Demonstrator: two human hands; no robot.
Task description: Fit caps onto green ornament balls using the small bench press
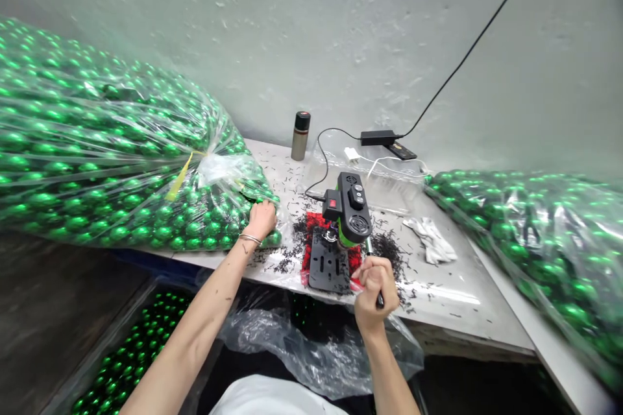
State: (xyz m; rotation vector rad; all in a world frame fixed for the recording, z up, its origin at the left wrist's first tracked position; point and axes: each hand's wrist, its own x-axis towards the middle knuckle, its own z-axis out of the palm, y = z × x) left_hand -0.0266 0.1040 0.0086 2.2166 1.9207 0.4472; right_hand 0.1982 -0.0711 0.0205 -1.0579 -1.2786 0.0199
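Note:
My right hand is wrapped around the black lever handle of a small bench press machine. The machine has a black housing with round vents, a red switch and a green band. Its slotted black base plate rests on a red cloth. On the left, my left hand touches the lower right end of a big clear plastic bag full of shiny green balls. Its fingers are curled, and what they hold, if anything, is hidden.
Small black pieces litter the white table. A spray can, power adapter, clear plastic tray and white gloves lie around the machine. Another bag of green balls stands right; more balls sit below left.

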